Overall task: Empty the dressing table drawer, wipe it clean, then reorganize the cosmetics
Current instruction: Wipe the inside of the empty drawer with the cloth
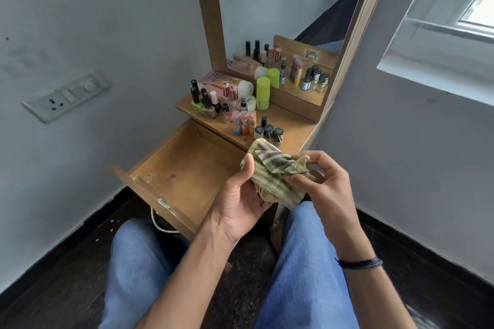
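The wooden drawer (171,168) of the dressing table is pulled out and holds nothing. A green striped cloth (272,171) hangs bunched above the drawer's right side. My left hand (240,195) grips the cloth from below, thumb on its left edge. My right hand (318,181) pinches the cloth's right corner between thumb and fingers. The cosmetics stand on the tabletop (291,128): nail polish bottles (203,103), a lime green tube (262,93), small colourful tubes (243,123) and dark-capped jars (268,132).
A mirror (280,21) rises behind the tabletop and reflects the bottles. A switch and socket plate (66,95) sits on the left wall. A window (454,21) is at the right. My knees in blue jeans frame the dark floor (66,275). A white cable (157,222) runs under the drawer.
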